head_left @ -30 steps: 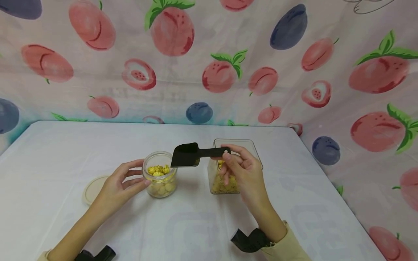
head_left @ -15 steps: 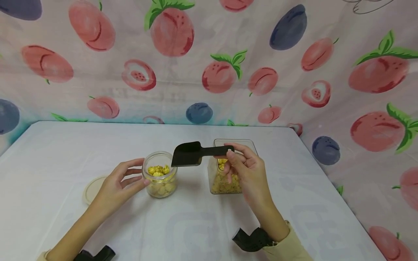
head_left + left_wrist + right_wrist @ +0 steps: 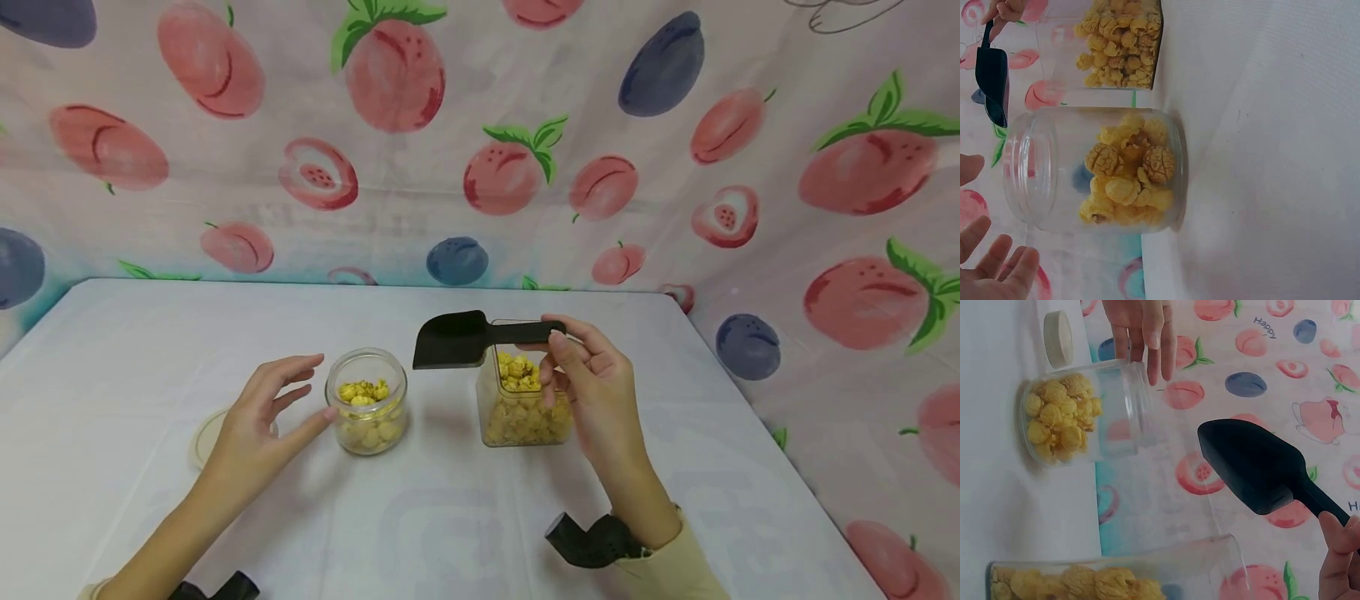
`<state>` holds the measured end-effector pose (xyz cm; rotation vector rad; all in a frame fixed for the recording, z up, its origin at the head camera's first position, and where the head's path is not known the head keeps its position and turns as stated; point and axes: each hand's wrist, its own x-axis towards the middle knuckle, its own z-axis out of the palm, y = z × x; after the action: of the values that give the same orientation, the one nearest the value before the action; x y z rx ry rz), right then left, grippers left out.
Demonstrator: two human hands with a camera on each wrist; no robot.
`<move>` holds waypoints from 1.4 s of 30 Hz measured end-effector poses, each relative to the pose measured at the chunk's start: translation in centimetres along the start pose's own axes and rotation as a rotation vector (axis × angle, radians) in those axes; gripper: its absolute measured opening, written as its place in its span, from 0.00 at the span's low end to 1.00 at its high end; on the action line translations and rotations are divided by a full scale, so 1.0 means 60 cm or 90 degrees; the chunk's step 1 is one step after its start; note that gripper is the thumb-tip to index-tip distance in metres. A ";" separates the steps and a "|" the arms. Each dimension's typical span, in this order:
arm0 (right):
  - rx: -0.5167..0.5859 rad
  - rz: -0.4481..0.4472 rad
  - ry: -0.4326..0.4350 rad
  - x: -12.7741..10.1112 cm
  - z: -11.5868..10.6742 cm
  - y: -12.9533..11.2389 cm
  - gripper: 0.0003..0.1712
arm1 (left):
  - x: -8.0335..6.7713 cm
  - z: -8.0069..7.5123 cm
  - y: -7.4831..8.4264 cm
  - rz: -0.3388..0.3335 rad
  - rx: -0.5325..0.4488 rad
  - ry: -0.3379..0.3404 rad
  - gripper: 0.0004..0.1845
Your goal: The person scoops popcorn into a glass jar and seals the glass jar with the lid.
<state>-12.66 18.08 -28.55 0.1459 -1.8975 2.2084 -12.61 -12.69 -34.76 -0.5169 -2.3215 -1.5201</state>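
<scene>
My right hand (image 3: 596,379) pinches the handle end of a black scoop (image 3: 452,339), held level above the table between two clear containers. The scoop's bowl looks empty in the right wrist view. A round glass jar (image 3: 367,429), partly filled with yellow popcorn (image 3: 1129,181), stands upright without its lid. Just left of the jar is my left hand (image 3: 262,412), fingers spread and apart from the glass in the left wrist view. Under and behind the scoop stands a square clear container (image 3: 491,417) holding more popcorn (image 3: 517,371); my right hand hides part of its right side.
A round cream lid (image 3: 206,442) lies on the white table (image 3: 420,517), partly behind my left hand. Beyond the table's back edge hangs a fruit-patterned cloth (image 3: 405,208), which continues along the right side.
My left hand has let go of the jar and drawn back slightly left. The right hand has moved right and a little up with the scoop, away from the jar's mouth.
</scene>
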 end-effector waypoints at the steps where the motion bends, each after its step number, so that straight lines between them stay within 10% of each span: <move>1: 0.004 -0.004 0.006 0.001 -0.002 -0.002 0.14 | 0.001 0.000 0.001 0.018 0.003 0.006 0.31; 14: 0.064 -0.060 0.080 0.015 -0.039 -0.026 0.16 | 0.014 0.033 0.040 0.174 0.027 0.006 0.30; 31: 0.053 -0.122 0.194 0.036 -0.084 -0.031 0.13 | 0.032 0.132 0.076 0.141 -0.051 -0.102 0.28; 42: 0.001 -0.190 0.195 0.042 -0.101 -0.024 0.14 | 0.051 0.184 0.074 0.014 -0.146 -0.171 0.31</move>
<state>-14.35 24.51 -27.54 0.0791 -1.5956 1.9101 -13.96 -0.52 -34.03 -0.8491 -2.3337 -1.8157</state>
